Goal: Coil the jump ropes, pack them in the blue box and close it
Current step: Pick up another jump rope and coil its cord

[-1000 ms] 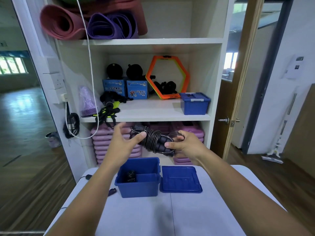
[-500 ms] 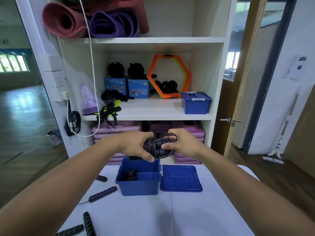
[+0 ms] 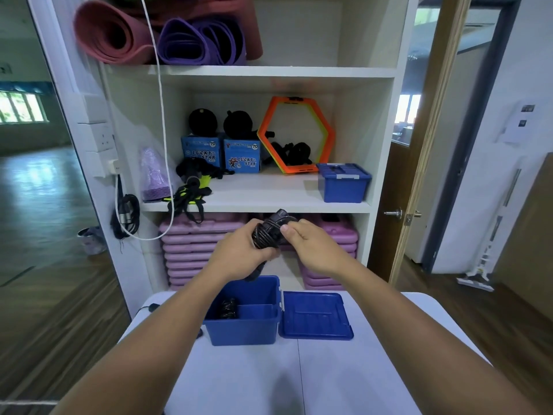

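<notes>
Both hands hold a coiled black jump rope in the air above the open blue box. My left hand wraps the coil from the left and below; my right hand pinches it from the right. One black handle hangs down from the bundle toward the box. Inside the box lies another coiled black rope. The blue lid lies flat on the white table, right of the box.
A white shelf unit stands just behind the table, with a second closed blue box, an orange hexagon ring, small boxes and black straps. Pink steppers are stacked below. A wooden door stands open at right; a mirror wall is at left.
My left hand closed around the coil and the bundle became tighter. The view tilted up, so the loose rope handles at the table's left front are out of sight.
</notes>
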`<state>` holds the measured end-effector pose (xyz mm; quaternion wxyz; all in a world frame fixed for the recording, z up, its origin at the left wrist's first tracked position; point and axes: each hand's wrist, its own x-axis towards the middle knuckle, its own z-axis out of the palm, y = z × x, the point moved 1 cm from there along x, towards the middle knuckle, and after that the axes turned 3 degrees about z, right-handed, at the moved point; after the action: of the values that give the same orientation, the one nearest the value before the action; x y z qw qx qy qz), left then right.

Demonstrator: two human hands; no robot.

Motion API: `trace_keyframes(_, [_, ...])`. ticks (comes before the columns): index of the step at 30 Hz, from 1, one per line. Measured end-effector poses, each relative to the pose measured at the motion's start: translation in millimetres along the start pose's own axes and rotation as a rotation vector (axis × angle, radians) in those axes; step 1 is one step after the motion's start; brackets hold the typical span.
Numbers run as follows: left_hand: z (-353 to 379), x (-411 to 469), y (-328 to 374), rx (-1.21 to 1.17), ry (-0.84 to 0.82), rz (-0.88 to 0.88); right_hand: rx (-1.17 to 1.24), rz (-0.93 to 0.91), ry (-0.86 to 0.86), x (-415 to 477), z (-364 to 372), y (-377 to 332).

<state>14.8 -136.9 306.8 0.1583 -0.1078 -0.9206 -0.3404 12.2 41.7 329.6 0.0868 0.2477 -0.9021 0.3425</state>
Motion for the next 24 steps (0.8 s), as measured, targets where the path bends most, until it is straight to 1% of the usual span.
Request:
trace_keyframes(2, [4.1,-4.2,1.0,-0.249,-0.012,-0.037,0.067,0.036,-0.009,0.0,0.3,3.2])
trace_keyframes(4, [6.4,-8.6,4.3,-0.425,-0.01,-0.054,0.289,0.111,-0.065,-2.6,-0.2,5.9])
trace_keyframes(6, [7.6,-12.3,7.2,-0.526,0.003,-0.067,0.482,0.194,-0.118,-6.8,-4.0,6.0])
trace_keyframes(9, [10.0,-16.0,8.2,-0.574,0.0,-0.082,0.58,0.261,-0.129,-6.0,-10.1,8.6])
trace_keyframes(12, [13.0,-19.1,8.4,-0.585,-0.027,-0.102,0.559,0.317,-0.135,-3.8,-17.3,7.1])
trace_keyframes(15, [15.1,-20.8,8.3,-0.576,-0.036,-0.1,0.469,0.331,-0.11,-4.8,-25.0,2.2])
trace_keyframes(20, [19.5,-21.6,7.6,-0.439,0.008,-0.07,0.242,0.253,-0.024,-1.2,-44.0,-6.5])
trace_keyframes(22, [21.4,-22.6,8.8,-0.403,0.021,-0.054,0.215,0.22,-0.026,2.1,-52.1,-8.5])
trace_keyframes(24, [22.6,-23.8,9.7,-0.4,0.043,-0.038,0.182,0.178,-0.065,4.8,-58.6,-9.9])
